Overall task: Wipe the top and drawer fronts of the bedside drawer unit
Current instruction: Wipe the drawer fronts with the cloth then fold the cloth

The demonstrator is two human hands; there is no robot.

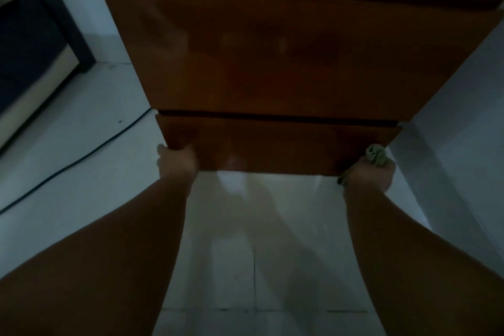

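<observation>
A brown wooden bedside drawer unit (286, 57) fills the upper half of the head view, seen from above in dim light. Its bottom drawer front (272, 144) sits lowest, just above the floor. My left hand (177, 161) grips the bottom left corner of that drawer front, fingers curled under the edge. My right hand (368, 174) holds the bottom right corner, with a bunched green cloth (376, 155) pressed between the hand and the wood. Both forearms reach forward from the lower corners.
Pale tiled floor (259, 240) lies below the unit. A black cable (81, 155) runs across the floor at left. A dark bed frame (32, 43) stands at the far left. A white wall (463, 123) borders the right side.
</observation>
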